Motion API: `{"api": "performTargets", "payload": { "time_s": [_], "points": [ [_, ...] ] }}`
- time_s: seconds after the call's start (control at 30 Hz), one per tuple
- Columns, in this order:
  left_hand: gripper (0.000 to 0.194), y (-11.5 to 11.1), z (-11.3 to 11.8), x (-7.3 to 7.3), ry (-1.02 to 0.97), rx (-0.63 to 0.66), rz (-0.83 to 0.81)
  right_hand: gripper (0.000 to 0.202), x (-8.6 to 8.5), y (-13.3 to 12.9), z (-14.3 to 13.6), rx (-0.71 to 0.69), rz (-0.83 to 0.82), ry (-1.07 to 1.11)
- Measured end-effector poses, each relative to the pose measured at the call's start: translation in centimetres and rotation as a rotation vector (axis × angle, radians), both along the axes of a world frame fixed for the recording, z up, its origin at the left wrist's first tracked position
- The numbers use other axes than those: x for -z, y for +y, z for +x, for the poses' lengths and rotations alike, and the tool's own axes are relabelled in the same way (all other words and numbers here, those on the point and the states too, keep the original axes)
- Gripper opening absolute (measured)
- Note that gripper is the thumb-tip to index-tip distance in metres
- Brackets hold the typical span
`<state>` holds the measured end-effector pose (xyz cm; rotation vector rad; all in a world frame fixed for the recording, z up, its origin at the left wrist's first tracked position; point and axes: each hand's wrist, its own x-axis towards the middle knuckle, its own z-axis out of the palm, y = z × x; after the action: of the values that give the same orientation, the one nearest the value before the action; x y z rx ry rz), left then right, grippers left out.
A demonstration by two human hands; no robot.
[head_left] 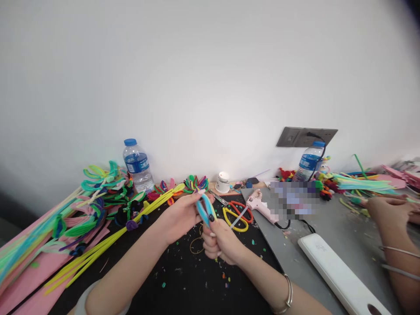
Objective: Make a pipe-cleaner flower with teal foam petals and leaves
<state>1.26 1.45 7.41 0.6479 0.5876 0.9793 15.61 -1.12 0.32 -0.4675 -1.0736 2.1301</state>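
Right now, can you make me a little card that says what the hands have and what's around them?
Left hand: pinching a blue fuzzy loop
Right hand: gripping the same loop lower down
Glue gun: pink, right of the hands
Scissors: yellow and red handles, on the black mat
Bottles: left one, right one, both blue-capped
Cup: white, near the wall

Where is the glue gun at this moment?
In the head view, the glue gun lies right of centre, beside the scissors, beyond the right hand.
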Motion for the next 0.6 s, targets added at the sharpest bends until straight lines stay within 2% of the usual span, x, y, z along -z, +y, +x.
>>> {"api": "performTargets", "payload": {
  "time_s": [0.07,0.17,0.23,0.3,0.33,0.43,0.53,0.6],
  "points": [
    [0.011,0.2,-0.5,0.4,0.116,0.112,0.169,0.042,-0.2,0.2,0.8,-0.126,-0.105,0.087],
    [0.016,0.5,-0.9,1.1,0.212,0.047,0.279,0.046,-0.1,0.7,1.3,-0.315,-0.211,0.179],
    [0.035,0.5,-0.6,1.7,0.118,0.042,0.319,0.048,0.4,1.0,1.3,-0.419,-0.252,0.226],
    [0.059,0.2,0.1,2.2,0.004,0.094,0.361,0.049,0.9,1.1,1.1,-0.501,-0.286,0.251],
    [0.065,0.1,0.6,2.4,-0.023,0.109,0.364,0.049,1.1,1.1,0.9,-0.532,-0.302,0.252],
    [0.053,-0.2,1.8,2.8,-0.012,0.042,0.304,0.047,1.4,1.0,0.7,-0.572,-0.34,0.225],
    [0.032,-0.3,2.5,2.8,0.053,-0.043,0.235,0.044,1.4,0.7,0.6,-0.541,-0.359,0.176],
    [0.025,-0.2,2.6,2.8,0.096,-0.079,0.225,0.045,1.2,0.6,0.6,-0.524,-0.367,0.148]
  ]
}}
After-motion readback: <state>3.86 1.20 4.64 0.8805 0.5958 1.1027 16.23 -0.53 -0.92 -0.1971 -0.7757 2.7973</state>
